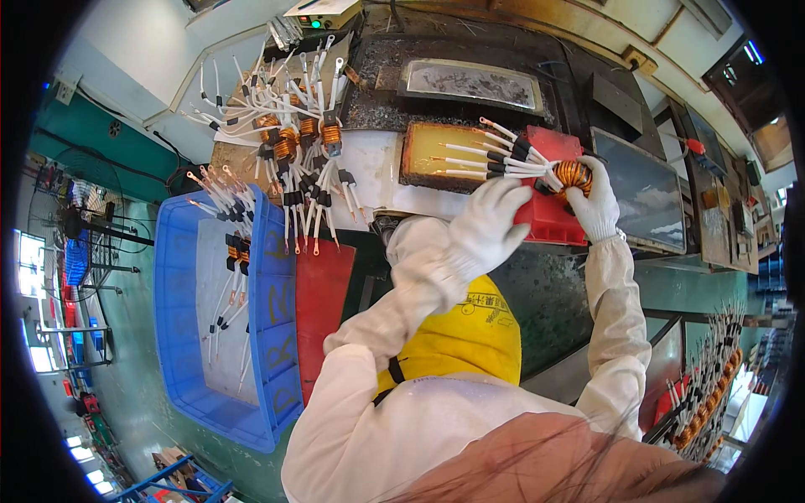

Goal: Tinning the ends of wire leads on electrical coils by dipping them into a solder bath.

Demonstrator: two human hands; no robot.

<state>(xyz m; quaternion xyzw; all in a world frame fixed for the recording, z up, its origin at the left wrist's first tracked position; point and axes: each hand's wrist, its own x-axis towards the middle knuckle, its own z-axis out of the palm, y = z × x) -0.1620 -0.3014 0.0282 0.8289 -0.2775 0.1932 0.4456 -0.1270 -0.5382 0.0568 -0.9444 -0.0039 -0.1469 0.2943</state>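
My right hand [594, 203], in a white glove, grips a toroidal coil [573, 175] wound with copper wire. Several white-sleeved leads [482, 157] with black bands run left from this coil. Their bare copper ends lie over a yellow-filled rectangular tray [428, 137]. My left hand [493, 216], also gloved, hovers just below the leads, thumb and fingers apart, with nothing visible between them. Whether its fingertips touch the leads I cannot tell. Beneath the coil is a red plastic bin [555, 225].
More coils [287, 142] with leads are heaped at the bench's left. A blue crate [180, 335] below holds others. Behind the yellow tray sits a rectangular pan [474, 84] with a grey crusted surface. A dark-framed glossy panel [641, 193] stands right. Coils [708, 402] line a rack lower right.
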